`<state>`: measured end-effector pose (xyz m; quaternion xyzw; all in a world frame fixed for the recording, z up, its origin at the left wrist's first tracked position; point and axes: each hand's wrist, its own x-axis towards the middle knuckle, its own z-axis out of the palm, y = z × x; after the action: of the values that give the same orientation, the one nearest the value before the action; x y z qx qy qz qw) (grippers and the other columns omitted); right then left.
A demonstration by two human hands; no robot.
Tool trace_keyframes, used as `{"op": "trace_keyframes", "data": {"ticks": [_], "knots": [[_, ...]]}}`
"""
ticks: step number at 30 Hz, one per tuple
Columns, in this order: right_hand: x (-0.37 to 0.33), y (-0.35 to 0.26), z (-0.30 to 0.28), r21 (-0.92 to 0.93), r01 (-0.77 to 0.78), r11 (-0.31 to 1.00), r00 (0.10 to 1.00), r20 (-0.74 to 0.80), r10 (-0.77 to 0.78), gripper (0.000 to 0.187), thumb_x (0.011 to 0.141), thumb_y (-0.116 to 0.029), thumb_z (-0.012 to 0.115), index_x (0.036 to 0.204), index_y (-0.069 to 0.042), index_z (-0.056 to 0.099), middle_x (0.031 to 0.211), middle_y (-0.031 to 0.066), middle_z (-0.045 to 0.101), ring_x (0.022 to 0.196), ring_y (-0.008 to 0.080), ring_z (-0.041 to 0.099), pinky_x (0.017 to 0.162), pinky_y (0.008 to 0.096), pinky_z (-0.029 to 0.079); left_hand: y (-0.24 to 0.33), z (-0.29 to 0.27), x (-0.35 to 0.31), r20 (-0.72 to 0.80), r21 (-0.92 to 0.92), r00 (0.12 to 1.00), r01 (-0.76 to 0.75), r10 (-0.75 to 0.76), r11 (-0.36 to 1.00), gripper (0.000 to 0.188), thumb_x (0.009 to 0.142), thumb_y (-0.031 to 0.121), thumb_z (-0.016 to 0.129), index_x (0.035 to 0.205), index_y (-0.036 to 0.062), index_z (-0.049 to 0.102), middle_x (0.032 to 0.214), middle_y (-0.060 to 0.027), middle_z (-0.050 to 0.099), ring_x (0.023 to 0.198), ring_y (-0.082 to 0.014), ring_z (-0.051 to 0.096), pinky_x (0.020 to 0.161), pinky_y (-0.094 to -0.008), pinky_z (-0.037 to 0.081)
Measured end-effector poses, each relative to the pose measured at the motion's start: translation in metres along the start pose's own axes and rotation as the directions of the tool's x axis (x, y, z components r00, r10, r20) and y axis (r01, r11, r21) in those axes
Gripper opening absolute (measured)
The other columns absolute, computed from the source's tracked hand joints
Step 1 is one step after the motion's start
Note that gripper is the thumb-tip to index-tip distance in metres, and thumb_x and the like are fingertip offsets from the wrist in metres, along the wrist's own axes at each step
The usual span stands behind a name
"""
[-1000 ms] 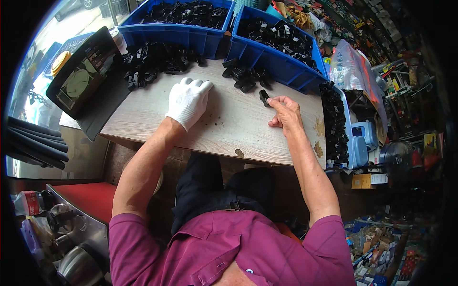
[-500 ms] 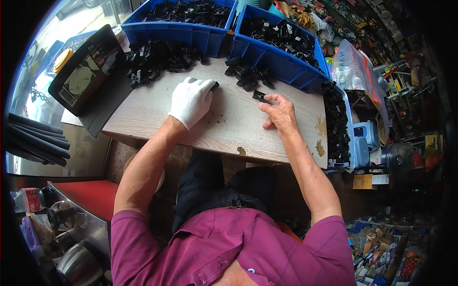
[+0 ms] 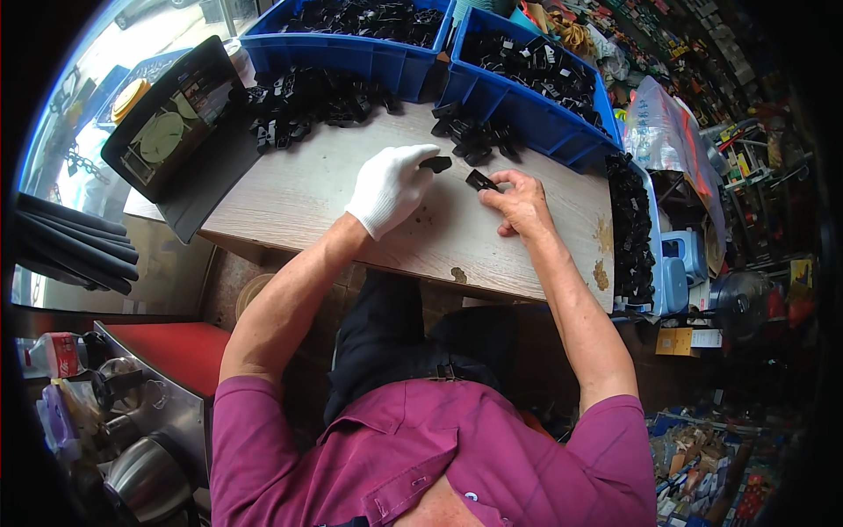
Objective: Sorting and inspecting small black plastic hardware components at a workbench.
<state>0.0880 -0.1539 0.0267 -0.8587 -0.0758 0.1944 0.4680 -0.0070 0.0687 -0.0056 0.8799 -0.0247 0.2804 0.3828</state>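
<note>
My left hand [image 3: 391,186], in a white knit glove, is closed over the table and pinches a small black plastic part [image 3: 436,164] that juts out past the fingertips. My bare right hand [image 3: 522,204] grips another black part [image 3: 480,181], with a rectangular outline, between thumb and fingers. The two parts are close together but apart. Beyond my right hand lies a small heap of black parts [image 3: 474,139]. A larger pile of similar parts [image 3: 307,101] spreads at the table's far left. Their exact kind is too small to tell.
Two blue bins [image 3: 351,63] full of black parts stand along the far edge. Another bin of black parts [image 3: 630,233] borders the table [image 3: 325,211] on the right. A tablet in a dark case [image 3: 171,123] leans at the left. Below it sits a red-topped cabinet [image 3: 167,351].
My left hand has moved right, nearer my right hand, and its black part shows more fully. The part in my right hand is tilted a little differently. The whole view has shifted slightly.
</note>
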Motion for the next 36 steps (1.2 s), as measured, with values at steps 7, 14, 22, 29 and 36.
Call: {"op": "trace_keyframes", "data": {"ticks": [7,14,22,29,36], "knots": [[-0.008,0.001,0.010,0.040,0.029,0.999,0.998,0.063,-0.032,0.032,0.081,-0.010,0.077,0.112,-0.002,0.071,0.057,-0.0013,0.055,0.040,0.0095,0.049,0.037,0.0284,0.046,0.004,0.029,0.016,0.117,0.080,0.968,-0.232,0.221,0.969,0.029,0.090,0.010,0.062,0.117,0.0116,0.074,0.106,-0.0103,0.075,0.097,-0.0351,0.068,0.086,-0.0435,0.056],[-0.010,0.002,0.011,0.027,0.050,0.998,0.998,0.029,-0.051,0.029,0.082,-0.007,0.074,0.111,-0.002,0.071,0.058,-0.0014,0.057,0.041,0.0092,0.050,0.036,0.0275,0.045,0.005,0.035,0.029,0.278,0.024,0.906,-0.338,0.318,0.941,0.030,0.091,0.010,0.063,0.117,0.0140,0.076,0.108,-0.0087,0.075,0.098,-0.0336,0.068,0.087,-0.0423,0.057],[-0.009,0.007,0.010,0.085,0.026,0.996,0.999,0.016,-0.028,0.029,0.082,-0.005,0.070,0.111,-0.002,0.071,0.059,-0.0034,0.056,0.042,0.0072,0.048,0.037,0.0270,0.045,0.006,0.045,0.025,0.282,0.016,0.876,-0.412,0.392,0.911,0.027,0.090,0.012,0.068,0.116,0.0115,0.076,0.110,-0.0078,0.075,0.100,-0.0317,0.068,0.085,-0.0421,0.055],[-0.011,0.007,0.011,0.101,0.045,0.994,0.997,0.055,-0.051,0.027,0.081,-0.003,0.069,0.109,-0.001,0.070,0.060,-0.0045,0.051,0.042,0.0069,0.044,0.038,0.0269,0.044,0.014,0.039,0.006,0.241,0.204,0.886,-0.445,0.396,0.872,0.033,0.088,0.018,0.066,0.120,0.0161,0.073,0.112,-0.0049,0.072,0.103,-0.0294,0.067,0.083,-0.0442,0.053],[-0.014,0.009,0.013,0.121,0.058,0.991,0.998,-0.015,-0.057,0.030,0.083,-0.012,0.078,0.108,0.001,0.068,0.059,-0.0037,0.051,0.042,0.0060,0.043,0.036,0.0251,0.040,-0.001,0.012,0.014,-0.178,0.359,0.924,-0.258,0.337,0.897,0.033,0.080,0.005,0.064,0.112,0.0104,0.067,0.110,-0.0094,0.066,0.101,-0.0341,0.062,0.079,-0.0448,0.052]]}}
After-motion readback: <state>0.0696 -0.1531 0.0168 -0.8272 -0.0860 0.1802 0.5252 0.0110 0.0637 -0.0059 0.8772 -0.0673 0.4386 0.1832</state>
